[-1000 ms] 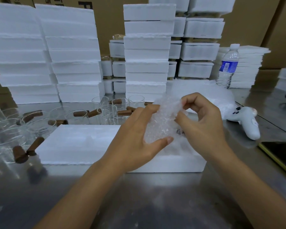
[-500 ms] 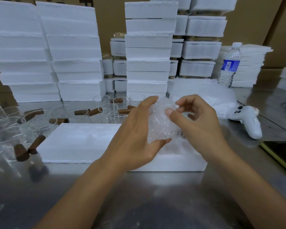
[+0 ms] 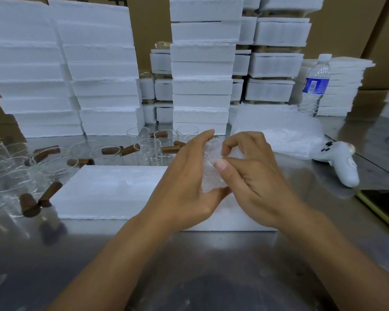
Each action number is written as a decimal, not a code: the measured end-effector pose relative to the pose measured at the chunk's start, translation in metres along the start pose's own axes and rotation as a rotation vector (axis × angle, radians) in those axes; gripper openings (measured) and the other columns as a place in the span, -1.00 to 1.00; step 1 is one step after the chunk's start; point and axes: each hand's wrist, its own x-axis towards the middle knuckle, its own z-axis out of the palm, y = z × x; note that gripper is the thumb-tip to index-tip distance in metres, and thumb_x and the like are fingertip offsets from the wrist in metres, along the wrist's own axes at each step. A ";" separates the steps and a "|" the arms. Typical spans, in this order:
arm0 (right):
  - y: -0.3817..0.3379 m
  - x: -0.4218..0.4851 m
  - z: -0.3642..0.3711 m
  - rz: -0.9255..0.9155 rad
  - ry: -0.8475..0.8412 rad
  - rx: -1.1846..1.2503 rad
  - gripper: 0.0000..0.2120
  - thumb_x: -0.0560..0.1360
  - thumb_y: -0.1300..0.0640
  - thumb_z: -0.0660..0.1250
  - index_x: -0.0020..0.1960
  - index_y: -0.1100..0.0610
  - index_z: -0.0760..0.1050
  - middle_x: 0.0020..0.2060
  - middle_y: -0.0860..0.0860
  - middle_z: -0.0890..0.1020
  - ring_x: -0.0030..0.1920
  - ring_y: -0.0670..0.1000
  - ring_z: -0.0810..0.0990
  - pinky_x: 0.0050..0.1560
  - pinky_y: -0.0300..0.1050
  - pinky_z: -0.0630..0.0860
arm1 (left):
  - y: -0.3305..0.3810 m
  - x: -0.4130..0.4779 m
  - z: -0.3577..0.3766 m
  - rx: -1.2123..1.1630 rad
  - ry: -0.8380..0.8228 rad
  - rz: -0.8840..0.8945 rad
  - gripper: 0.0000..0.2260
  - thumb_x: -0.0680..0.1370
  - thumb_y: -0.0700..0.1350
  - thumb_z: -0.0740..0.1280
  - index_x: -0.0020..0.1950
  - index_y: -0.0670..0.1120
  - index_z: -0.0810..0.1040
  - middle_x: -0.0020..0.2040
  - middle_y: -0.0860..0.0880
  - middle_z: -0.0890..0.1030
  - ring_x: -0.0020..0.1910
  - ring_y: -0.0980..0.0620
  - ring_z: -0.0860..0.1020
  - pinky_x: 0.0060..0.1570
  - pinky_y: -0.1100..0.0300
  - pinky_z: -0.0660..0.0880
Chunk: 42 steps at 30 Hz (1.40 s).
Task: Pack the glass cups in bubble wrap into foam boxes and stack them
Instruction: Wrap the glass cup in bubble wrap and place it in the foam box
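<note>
Above the foam box (image 3: 112, 191), both hands clasp the bubble-wrapped cup (image 3: 212, 169).

A small bundle of bubble wrap (image 3: 211, 169), clear and crinkled, is at the centre of the frame, held just above a low white foam box (image 3: 112, 189) that lies flat on the table (image 3: 189, 265). What the wrap encloses cannot be made out. The left hand (image 3: 184, 187) cups the bundle from the left and below. The right hand (image 3: 254, 176) pinches its upper right edge. Bare glass cups (image 3: 148, 151) with brown stub handles stand and lie in a loose group to the left of and behind the foam box. A heap of bubble wrap sheets (image 3: 276, 133) rests at centre right. Tall stacks of white foam boxes (image 3: 202, 63) fill the upper half of the frame.
</note>
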 end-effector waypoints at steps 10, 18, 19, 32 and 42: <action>0.003 0.003 -0.003 0.199 0.339 0.339 -0.87 0.55 0.01 0.19 0.01 -0.05 0.50 -0.01 -0.14 0.49 -0.02 -0.30 0.49 -0.11 -0.51 0.38 | 0.005 0.004 -0.007 -0.213 0.162 -0.106 -0.55 0.33 0.16 0.46 0.08 0.33 0.30 0.07 0.38 0.42 0.03 0.36 0.45 -0.07 0.43 0.43; 0.013 0.007 -0.006 0.580 0.114 0.570 -0.78 0.51 0.01 0.26 -0.28 0.03 0.51 -0.46 -0.11 0.57 -0.45 -0.12 0.53 -0.31 -0.31 0.41 | 0.002 0.007 -0.009 -0.431 0.192 -0.268 -0.58 0.20 0.06 0.54 -0.14 0.22 0.35 -0.03 0.04 0.55 -0.05 0.02 0.57 -0.10 0.11 0.57; 0.013 0.007 -0.006 0.611 0.078 0.587 -0.79 0.51 0.05 0.26 -0.27 0.06 0.51 -0.48 -0.09 0.58 -0.47 -0.11 0.51 -0.29 -0.25 0.41 | 0.003 0.006 -0.009 -0.440 0.168 -0.280 -0.59 0.20 0.05 0.54 -0.15 0.22 0.34 0.01 -0.02 0.54 -0.01 -0.04 0.57 -0.04 0.01 0.58; 0.020 0.002 -0.003 0.543 -0.103 0.341 -0.75 0.43 0.09 0.20 -0.41 -0.01 0.45 -0.49 -0.20 0.54 -0.46 -0.21 0.46 -0.40 -0.36 0.35 | 0.001 0.001 -0.007 -0.003 -0.060 -0.186 -0.52 0.24 0.10 0.56 -0.08 0.15 0.29 0.03 0.22 0.38 0.07 0.39 0.29 -0.15 0.55 0.28; 0.020 0.001 -0.003 0.463 -0.080 0.310 -0.85 0.42 0.11 0.22 -0.30 -0.02 0.46 -0.45 -0.26 0.55 -0.42 -0.19 0.46 -0.28 -0.19 0.42 | 0.001 0.002 -0.014 0.056 -0.126 -0.202 -0.52 0.21 0.21 0.52 -0.04 0.21 0.32 0.04 0.31 0.38 0.07 0.49 0.28 -0.20 0.51 0.31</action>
